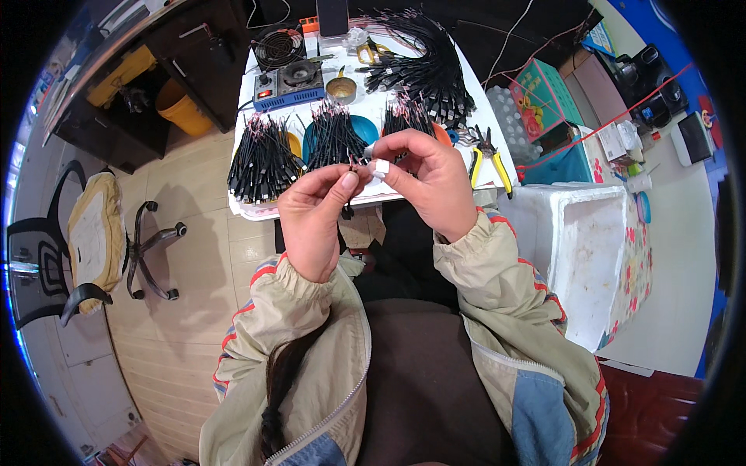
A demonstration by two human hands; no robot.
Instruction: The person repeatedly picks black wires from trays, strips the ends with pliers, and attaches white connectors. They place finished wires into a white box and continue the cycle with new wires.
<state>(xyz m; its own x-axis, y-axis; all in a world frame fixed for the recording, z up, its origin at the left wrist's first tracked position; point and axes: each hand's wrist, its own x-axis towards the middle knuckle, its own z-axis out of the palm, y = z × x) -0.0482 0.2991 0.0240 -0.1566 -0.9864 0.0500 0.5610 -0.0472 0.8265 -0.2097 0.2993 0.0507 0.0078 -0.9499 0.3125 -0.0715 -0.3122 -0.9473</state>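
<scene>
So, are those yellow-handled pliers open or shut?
Open: the pliers lie with their yellow handles spread apart in a V.

The white bench (486,123) carries three bundles of black cables (260,159) in a row along its near side, yellow-handled pliers (498,168) to their right; farther back sit a blue-sided device (289,95), a small metal pan (341,89), a round black fan (278,48) and a larger cable heap (427,66)
</scene>
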